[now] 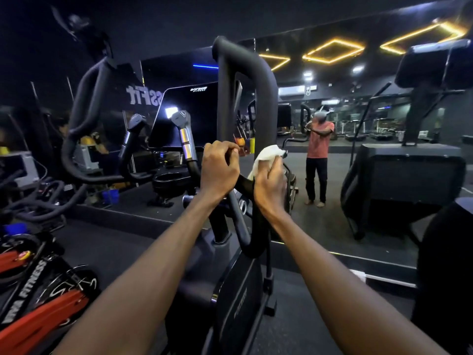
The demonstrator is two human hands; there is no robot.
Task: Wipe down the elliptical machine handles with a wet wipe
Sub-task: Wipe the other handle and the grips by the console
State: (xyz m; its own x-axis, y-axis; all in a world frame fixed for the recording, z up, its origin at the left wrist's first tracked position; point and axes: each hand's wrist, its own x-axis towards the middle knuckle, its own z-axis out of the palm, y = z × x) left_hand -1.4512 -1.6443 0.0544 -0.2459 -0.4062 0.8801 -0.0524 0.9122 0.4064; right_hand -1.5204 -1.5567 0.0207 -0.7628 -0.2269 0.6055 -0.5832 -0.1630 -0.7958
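The right hand (270,180) fingers clench the wet wipe (266,156) against the looped handle (245,83). The left hand (220,170) grips its other bar bare. The uncleaned tube runs upward from the wipe, nearer the right hand.

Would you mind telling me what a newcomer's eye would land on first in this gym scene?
First, the two bare arms reaching up the middle: the left hand closed on the black loop handle, the right hand pressing a white wet wipe against it. Next, the glowing yellow diamond lights at upper right, and below them the wall mirror showing the person's reflection.
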